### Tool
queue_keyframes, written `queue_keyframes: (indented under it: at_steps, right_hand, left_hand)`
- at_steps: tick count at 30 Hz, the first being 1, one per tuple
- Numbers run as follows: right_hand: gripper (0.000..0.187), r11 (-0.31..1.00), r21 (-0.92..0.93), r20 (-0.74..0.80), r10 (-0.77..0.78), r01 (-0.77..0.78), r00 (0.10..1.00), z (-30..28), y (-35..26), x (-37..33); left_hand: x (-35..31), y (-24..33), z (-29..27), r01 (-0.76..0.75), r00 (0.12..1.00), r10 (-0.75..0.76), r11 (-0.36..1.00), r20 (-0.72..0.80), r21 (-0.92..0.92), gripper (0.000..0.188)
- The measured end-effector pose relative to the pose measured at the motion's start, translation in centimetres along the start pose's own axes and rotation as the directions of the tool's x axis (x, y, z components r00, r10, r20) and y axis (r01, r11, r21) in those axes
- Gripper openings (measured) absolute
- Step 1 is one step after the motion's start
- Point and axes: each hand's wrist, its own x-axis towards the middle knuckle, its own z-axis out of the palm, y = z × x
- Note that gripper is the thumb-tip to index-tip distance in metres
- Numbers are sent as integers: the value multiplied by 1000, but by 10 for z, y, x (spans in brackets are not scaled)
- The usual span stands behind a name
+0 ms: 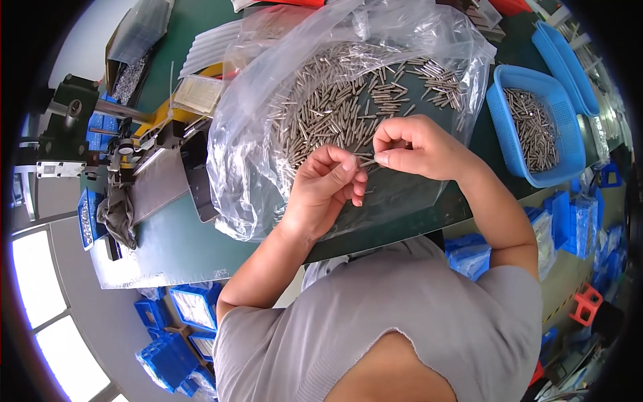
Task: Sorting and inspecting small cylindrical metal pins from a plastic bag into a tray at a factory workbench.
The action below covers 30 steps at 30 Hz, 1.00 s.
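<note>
A heap of small metal pins [348, 100] lies on an opened clear plastic bag [248, 147] spread over the green table [174, 241]. My left hand [325, 187] hovers over the near edge of the heap, fingers curled together around a few pins. My right hand [415, 147] is just to its right, thumb and forefinger pinching a single pin [367, 161] whose tip points at my left hand. The two hands almost touch.
A blue plastic basket [536, 127] with more pins stands at the right, another blue basket [566, 63] behind it. A small press-like machine [134, 154] with a grey cloth sits at the left. Blue crates [181, 328] are on the floor below.
</note>
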Motion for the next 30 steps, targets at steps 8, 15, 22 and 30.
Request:
queue_keyframes:
  at_steps: [8,15,22,30]
  right_hand:
    - [9,998,-70,-40,-14,11,999,6,-9,-1]
    - [7,995,-56,-57,-90,87,994,22,-6,0]
    - [7,978,62,-223,-182,201,958,34,7,7]
    - [15,681,732,-200,211,3,957,0,4,11]
  left_hand:
    - [0,-2,2,-16,999,22,991,-44,132,11]
    - [0,0,-1,-5,1000,5,999,-3,53,11]
    - [2,1,-3,-23,1000,23,998,-11,-53,10]
    - [1,4,-4,-135,990,133,989,-39,-56,6]
